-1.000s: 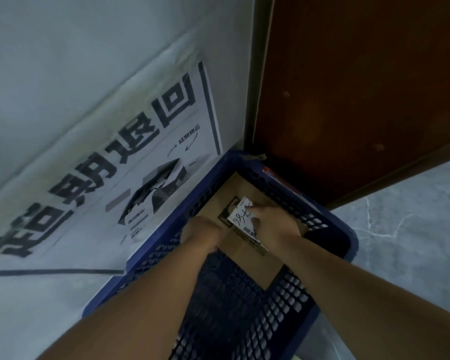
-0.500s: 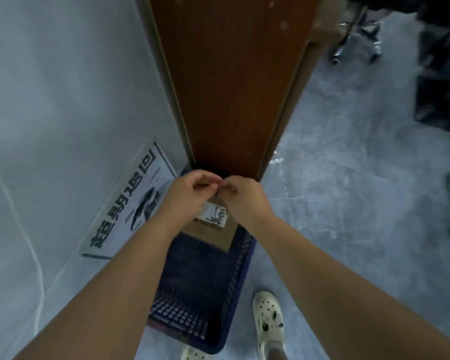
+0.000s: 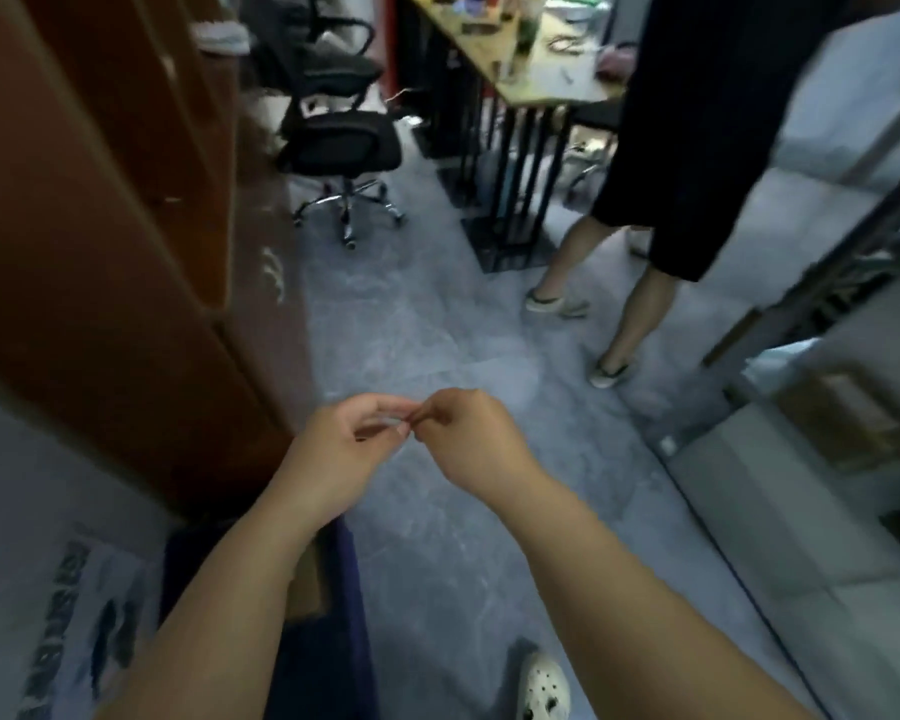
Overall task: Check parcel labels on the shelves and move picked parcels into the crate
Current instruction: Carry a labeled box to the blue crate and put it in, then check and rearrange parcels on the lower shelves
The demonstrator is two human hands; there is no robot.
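Both hands meet, left hand [image 3: 333, 449] and right hand [image 3: 468, 433], fingers pinched together, fingertips touching; anything between them is too blurred to tell. Below the fingers sits the blue crate [image 3: 352, 615] holding a cardboard parcel [image 3: 310, 584].

Both hands, left [image 3: 333, 454] and right [image 3: 468, 433], have lifted from the parcel [image 3: 307, 579], fingertips now meeting above the floor.

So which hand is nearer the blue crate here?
Left. The left hand is raised just above the blue crate, its forearm crossing the crate. The right hand is further right, over bare floor, fingertips meeting the left's.
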